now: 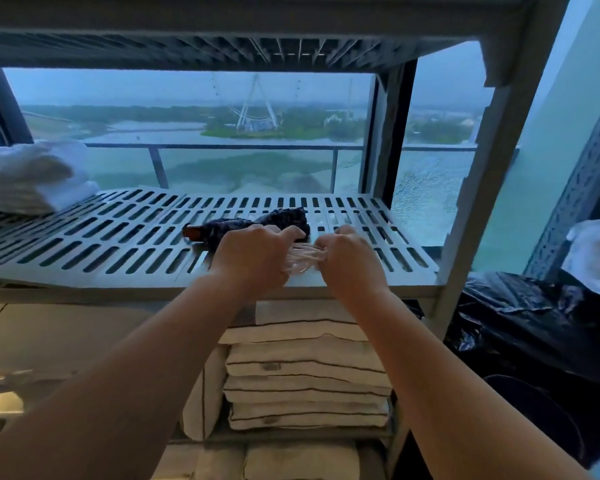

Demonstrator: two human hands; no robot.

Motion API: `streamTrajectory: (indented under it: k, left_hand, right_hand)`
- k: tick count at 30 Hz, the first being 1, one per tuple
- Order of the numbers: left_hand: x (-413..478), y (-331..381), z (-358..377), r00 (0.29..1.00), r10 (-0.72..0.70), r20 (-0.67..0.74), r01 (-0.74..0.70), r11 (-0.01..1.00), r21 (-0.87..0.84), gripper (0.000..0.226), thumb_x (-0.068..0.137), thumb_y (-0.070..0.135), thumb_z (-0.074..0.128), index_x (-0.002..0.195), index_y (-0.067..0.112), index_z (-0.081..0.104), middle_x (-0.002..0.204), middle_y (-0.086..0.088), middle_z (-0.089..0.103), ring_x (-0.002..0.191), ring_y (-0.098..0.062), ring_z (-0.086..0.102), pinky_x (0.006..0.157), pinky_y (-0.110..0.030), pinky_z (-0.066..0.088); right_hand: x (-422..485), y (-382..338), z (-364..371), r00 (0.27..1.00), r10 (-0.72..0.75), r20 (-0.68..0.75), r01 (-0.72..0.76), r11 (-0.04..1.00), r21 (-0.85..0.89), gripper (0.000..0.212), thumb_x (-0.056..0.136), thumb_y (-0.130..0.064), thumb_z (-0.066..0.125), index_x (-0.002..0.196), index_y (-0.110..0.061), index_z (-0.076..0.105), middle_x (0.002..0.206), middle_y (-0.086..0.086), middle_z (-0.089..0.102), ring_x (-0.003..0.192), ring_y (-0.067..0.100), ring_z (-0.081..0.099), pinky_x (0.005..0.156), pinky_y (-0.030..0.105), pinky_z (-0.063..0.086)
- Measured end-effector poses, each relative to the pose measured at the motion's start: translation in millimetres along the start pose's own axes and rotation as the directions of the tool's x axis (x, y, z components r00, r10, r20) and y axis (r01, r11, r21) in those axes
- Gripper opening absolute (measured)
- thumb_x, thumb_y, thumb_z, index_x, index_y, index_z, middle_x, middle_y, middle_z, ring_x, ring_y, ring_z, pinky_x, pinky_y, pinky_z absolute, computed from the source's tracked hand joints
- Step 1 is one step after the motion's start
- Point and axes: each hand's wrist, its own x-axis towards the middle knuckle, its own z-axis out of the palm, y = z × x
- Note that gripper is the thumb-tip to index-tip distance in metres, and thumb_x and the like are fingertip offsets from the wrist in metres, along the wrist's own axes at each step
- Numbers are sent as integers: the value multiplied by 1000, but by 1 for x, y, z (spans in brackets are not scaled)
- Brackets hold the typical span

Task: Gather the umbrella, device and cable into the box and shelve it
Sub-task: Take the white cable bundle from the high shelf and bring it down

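A dark patterned folded umbrella (243, 221) with a reddish handle end lies on the slotted grey shelf (118, 237), just beyond my hands. Between my hands shows a bit of clear, ribbed plastic, apparently the box (303, 259); its full outline is hard to make out. My left hand (253, 258) grips its left side with curled fingers. My right hand (350, 258) grips its right side the same way. I cannot tell whether the umbrella lies inside the box or behind it. No device or cable shows.
A pile of white towels (28, 174) sits at the shelf's left end. Folded linens (305, 372) are stacked on the shelf below. A black plastic bag (534, 323) and a white cloth (596, 254) lie to the right. Another shelf (222, 50) hangs overhead, with a window behind.
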Motion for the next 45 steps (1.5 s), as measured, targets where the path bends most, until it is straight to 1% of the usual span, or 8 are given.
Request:
streamTrajectory:
  k: [7, 14, 18, 22, 26, 30, 35, 45]
  left_hand:
    - [10, -60, 37, 999, 9, 36, -7, 998, -57, 53, 86, 59, 56, 135, 41, 46, 104, 8, 69, 89, -16, 66, 62, -29, 48]
    - [6, -90, 79, 996, 44, 83, -40, 998, -43, 63, 91, 44, 59, 148, 34, 34, 126, -2, 64, 117, -24, 57, 92, -40, 52]
    - [4, -96, 90, 987, 43, 155, -16, 985, -171, 80, 85, 56, 54, 153, 35, 18, 143, -5, 49, 134, -28, 40, 110, -47, 36]
    - [5, -98, 97, 995, 30, 98, -16, 990, -139, 90, 83, 85, 29, 156, 36, 11, 159, -5, 23, 147, -27, 20, 118, -49, 20]
    - [12, -101, 108, 998, 1, 64, 4, 997, -79, 84, 91, 80, 13, 159, 32, 3, 166, -8, 0, 153, -26, -2, 122, -52, 4]
    - [16, -103, 118, 991, -37, 131, 49, 995, -84, 80, 92, 78, 10, 158, 37, -8, 166, -4, -15, 152, -22, -15, 123, -50, -2]
    - [16, -103, 112, 966, -55, 251, 96, 983, -156, 80, 88, 82, 8, 156, 43, -8, 168, 1, -8, 153, -17, -12, 123, -49, 1]
    - [9, -102, 80, 968, -119, 222, 150, 980, -129, 79, 91, 77, 3, 157, 35, 16, 165, -2, 20, 152, -21, 15, 120, -46, 21]
  right_hand:
    - [39, -25, 45, 998, -21, 53, 24, 997, -70, 22, 96, -9, 57, 107, -21, 73, 105, 8, 59, 91, 22, 61, 74, 31, 59]
    - [53, -37, 86, 996, -33, 77, 45, 987, -156, 26, 96, -10, 53, 113, -22, 70, 109, 6, 59, 101, 24, 56, 86, 39, 53]
    - [58, -33, 101, 998, -20, 56, 29, 983, -182, 28, 94, -13, 52, 112, -25, 70, 107, 4, 60, 103, 24, 52, 88, 37, 46]
    - [63, -25, 111, 996, -32, 82, 48, 977, -208, 25, 88, -27, 60, 112, -25, 66, 110, 4, 54, 107, 25, 47, 92, 39, 43]
    - [67, -16, 121, 994, -57, 96, 66, 994, -91, 56, 81, -38, 69, 132, -30, 48, 124, 3, 42, 117, 25, 40, 99, 41, 38]
    - [73, -12, 124, 988, -83, 133, 79, 996, 37, 68, 79, -47, 65, 139, -32, 37, 132, 1, 35, 125, 24, 35, 105, 44, 34]
    - [73, -7, 117, 969, -113, 218, 102, 993, 59, 78, 73, -51, 59, 144, -35, 31, 139, -1, 32, 133, 26, 32, 109, 47, 29]
    - [69, -7, 91, 960, -182, 213, 174, 983, 56, 77, 76, -69, 57, 144, -39, 38, 140, -5, 42, 135, 20, 35, 114, 48, 27]
